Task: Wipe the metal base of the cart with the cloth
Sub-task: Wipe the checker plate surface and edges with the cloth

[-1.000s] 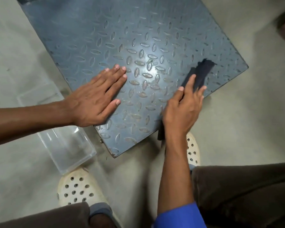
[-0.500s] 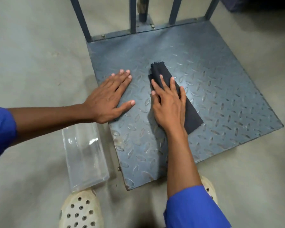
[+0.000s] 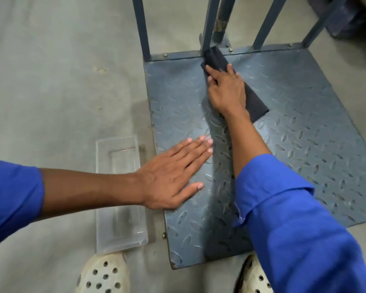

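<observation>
Cloth (image 3: 255, 103): dark, folded to a long strip, lying flat on the metal base (image 3: 304, 134) of the cart at its far end. It is set at a slant, the far tip up against the foot of one of the upright bars (image 3: 141, 28) along the rear rail and the near corner showing to the right of the wrist. Right hand (image 3: 226, 89): palm down on the middle of the cloth, so that cloth shows beyond the fingertips and behind the heel of the hand. The fingers are stretched forward and pressed onto the fabric rather than curled round it. The fingertips are blurred, so the thumb at the cloth's left edge seems only to rest there. Left hand (image 3: 171, 174): spread flat, fingers straight and close together, thumb out. It presses on the near left part of the base, holds nothing, and lies well apart from the cloth. Base: blue-grey tread plate with raised oval studs, resting on a grey concrete floor (image 3: 51, 81). Clear plastic container (image 3: 119, 197): oblong, on the floor just beside the left edge of the base, under the left forearm. Blue sleeves (image 3: 294, 218): rolled back on both arms. Pale perforated shoes (image 3: 104, 273): one at each near corner of the base.
</observation>
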### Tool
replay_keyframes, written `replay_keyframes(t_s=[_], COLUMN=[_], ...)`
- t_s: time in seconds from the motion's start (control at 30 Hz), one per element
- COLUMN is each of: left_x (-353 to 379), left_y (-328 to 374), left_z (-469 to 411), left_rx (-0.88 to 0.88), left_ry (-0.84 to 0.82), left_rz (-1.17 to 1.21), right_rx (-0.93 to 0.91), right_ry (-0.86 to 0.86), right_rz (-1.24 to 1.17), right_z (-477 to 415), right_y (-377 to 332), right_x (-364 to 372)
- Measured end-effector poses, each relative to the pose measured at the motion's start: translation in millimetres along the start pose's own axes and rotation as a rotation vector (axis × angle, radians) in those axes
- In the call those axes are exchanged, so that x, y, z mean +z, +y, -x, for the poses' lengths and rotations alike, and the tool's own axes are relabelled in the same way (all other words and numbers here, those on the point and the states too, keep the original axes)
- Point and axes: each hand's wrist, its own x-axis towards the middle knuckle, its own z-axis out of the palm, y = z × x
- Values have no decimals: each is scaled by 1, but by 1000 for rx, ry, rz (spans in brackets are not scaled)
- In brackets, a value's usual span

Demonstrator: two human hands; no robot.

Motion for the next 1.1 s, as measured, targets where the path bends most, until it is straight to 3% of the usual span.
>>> replay_keyframes(t_s=[0.13,0.2,0.3,0.37,0.47,0.6,0.67,0.77,0.83,0.87,1.03,1.1], left_x=[-3,-4,-4,-3,-1,-3,-5,-3,-2,-1,-7,-9], left_y=[5,6,9,12,16,20,19,18,19,19,20,17], left_z=[0,0,2,3,0,-6,-6,-4,-4,-5,-2,-2], left_rx=[57,97,139,156,208,254,258,248,240,241,253,255], left_ry=[-28,-61,-84,-90,-83,-73,-63,-53,-46,-48,16,38], left_rz=[7,5,7,12,42,67,72,56,57,60,35,56], right_rx=[-423,-379,-158,-129,-270,-504,-444,-111,47,41,-425,-441], right_ry=[-299,-329,-80,-35,-130,-455,-393,-79,-38,-57,-271,-300], right_rz=[-46,-116,-79,-7,4,-102,-156,44,168,166,-25,-86], right_z=[7,1,-9,-9,-2,14,15,15,25,31,59,64], right_y=[-43,-38,-13,-16,-49,-98,-92,-52,-41,-47,-120,-123], right_x=[19,12,7,9,16,15,6,4,15,22,32,21])
